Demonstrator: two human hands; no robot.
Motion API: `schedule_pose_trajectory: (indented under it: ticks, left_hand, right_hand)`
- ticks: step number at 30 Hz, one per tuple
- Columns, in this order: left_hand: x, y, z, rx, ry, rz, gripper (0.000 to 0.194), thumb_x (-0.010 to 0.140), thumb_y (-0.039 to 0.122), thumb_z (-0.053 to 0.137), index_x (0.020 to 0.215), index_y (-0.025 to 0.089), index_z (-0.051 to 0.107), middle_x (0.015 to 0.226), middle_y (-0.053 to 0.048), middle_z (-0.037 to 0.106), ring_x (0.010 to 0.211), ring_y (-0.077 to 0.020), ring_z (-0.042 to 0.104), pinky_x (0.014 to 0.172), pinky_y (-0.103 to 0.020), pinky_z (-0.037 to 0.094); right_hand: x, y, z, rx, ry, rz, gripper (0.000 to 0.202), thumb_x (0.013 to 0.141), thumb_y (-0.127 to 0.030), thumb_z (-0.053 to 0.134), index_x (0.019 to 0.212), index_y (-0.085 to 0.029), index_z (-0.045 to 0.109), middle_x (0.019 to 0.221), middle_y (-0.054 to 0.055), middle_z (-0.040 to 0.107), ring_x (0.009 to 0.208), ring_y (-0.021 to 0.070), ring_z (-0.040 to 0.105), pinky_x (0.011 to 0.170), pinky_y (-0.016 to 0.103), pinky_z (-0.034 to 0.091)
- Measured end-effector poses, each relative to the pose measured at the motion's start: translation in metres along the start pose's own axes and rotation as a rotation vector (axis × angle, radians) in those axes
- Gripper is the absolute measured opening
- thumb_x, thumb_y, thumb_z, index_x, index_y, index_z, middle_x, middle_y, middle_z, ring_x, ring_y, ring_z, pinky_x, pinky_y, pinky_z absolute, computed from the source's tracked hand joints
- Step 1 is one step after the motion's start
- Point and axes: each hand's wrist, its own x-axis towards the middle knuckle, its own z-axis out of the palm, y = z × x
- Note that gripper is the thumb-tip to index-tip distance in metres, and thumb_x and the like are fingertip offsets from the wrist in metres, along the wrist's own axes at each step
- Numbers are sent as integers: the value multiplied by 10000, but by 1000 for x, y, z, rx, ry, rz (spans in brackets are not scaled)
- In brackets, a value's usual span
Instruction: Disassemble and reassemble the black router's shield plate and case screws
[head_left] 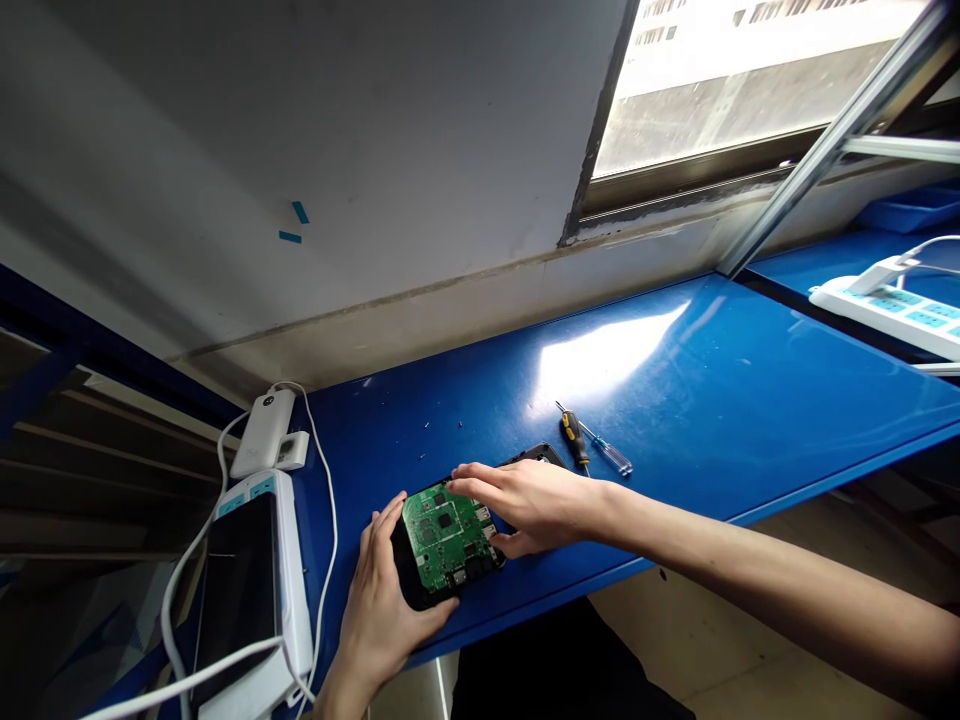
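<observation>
A green circuit board (439, 535) with chips and metal ports lies in a shallow black casing (406, 562) near the front edge of the blue table. My left hand (379, 600) grips the casing's left side, fingers over the far edge and thumb along the near one. From the right, my right hand (536, 500) holds the board by its port side, with fingertips at the far corner and the thumb by the ports. Partly hidden behind my right hand is another black shell (547, 454). Beyond it lie a black-and-yellow screwdriver (574, 438) and a clear blue-handled screwdriver (611, 455).
Several tiny screws (460, 424) are scattered on the blue table (675, 400). At left stand a white power strip (296, 570) with a dark-screened phone (236, 580) on it, a white power bank (264, 430) and loose cables. Another power strip (900, 310) sits far right.
</observation>
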Motion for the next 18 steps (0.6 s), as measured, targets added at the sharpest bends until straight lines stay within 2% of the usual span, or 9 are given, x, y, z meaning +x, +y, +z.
schedule_pose_trajectory:
  ticks: [2,4,6,8,10,12,15,18]
  left_hand:
    - [0,-1,-2,-17,-13,-15,903,695,289,822,1458,263,339,1536,-153,472,1452,-391,424,1184,-660,336]
    - [0,-3,-3,-14,-28,-29,734,724,299,803,1355,268,429,1500,-134,512,1448,-394,425,1157,-666,369]
    - [0,-5,-4,-5,-29,-32,584,748,297,779,1256,272,494,1461,-116,551,1452,-401,413,1143,-680,373]
    - [0,-5,-4,-2,-32,-34,523,758,291,767,1218,272,518,1449,-110,562,1461,-406,397,1146,-688,362]
    - [0,-5,-3,0,-39,-42,533,762,298,766,1231,270,513,1454,-115,556,1467,-408,389,1150,-683,361]
    - [0,-5,-3,11,-51,-39,630,769,317,768,1322,269,470,1479,-128,531,1468,-400,394,1159,-667,361]
    - [0,-3,-3,63,-83,-30,877,789,338,757,1525,278,284,1571,-144,443,1491,-387,364,1186,-657,327]
    - [1,-2,-3,127,-127,-28,919,804,349,736,1572,326,233,1641,-102,373,1533,-395,283,1200,-675,285]
  right_hand:
    - [-2,2,0,21,3,0,712,812,-248,678,1469,-138,429,1440,200,577,1034,304,747,756,375,613]
    - [-5,4,1,48,0,15,702,819,-259,682,1463,-129,436,1455,202,575,1066,324,740,787,405,623]
    - [-7,7,3,86,-6,48,715,814,-270,698,1463,-129,434,1469,201,566,1056,331,746,777,415,633]
    - [-9,9,5,124,-7,79,727,802,-271,710,1460,-133,436,1482,203,555,1064,331,746,770,407,639]
    - [-9,10,7,151,-3,92,724,798,-263,709,1459,-138,440,1494,208,542,1102,333,736,801,407,641]
    - [-9,9,9,171,5,81,712,807,-263,696,1461,-141,443,1510,213,526,1184,340,702,862,422,635]
    - [-8,9,11,204,23,45,685,827,-275,671,1458,-132,444,1527,210,513,1387,341,551,999,447,590]
    - [-8,10,14,224,26,24,672,841,-278,660,1458,-124,443,1535,213,506,1473,328,443,1072,464,546]
